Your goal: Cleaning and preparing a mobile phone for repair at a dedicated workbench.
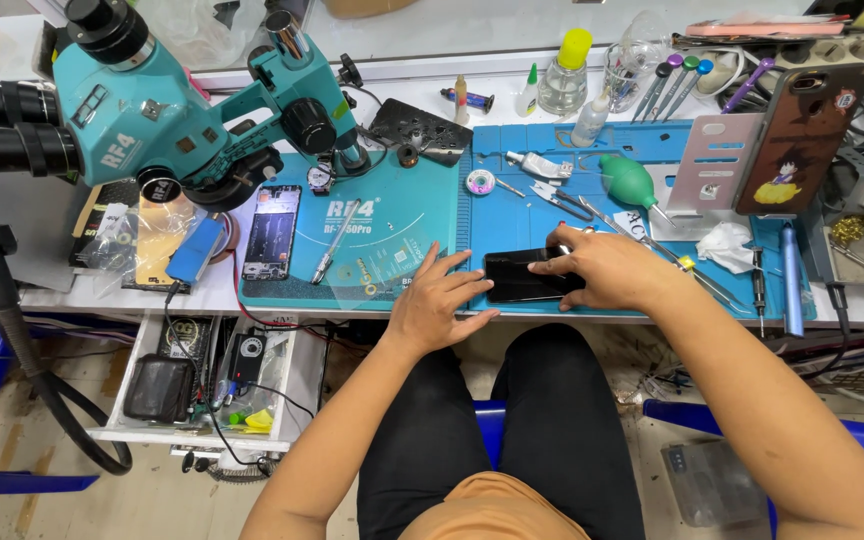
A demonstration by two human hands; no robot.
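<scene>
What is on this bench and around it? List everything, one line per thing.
black phone: one, black, front edge of the blue mat, under both hands
blue mat: one, blue, bench centre and right
microscope: one, teal, bench left
opened phone: one, dark, on the teal pad below the microscope
air blower: one, green, on the blue mat
phone on stand: one, brown case with a cartoon figure, bench right
bottle: one, clear with a yellow cap, back of bench
drawer: one, white, open, lower left
tissue: one, white, right of the hands
left hand: flat, fingers on the black phone's left end
right hand: on the black phone's right end
</scene>
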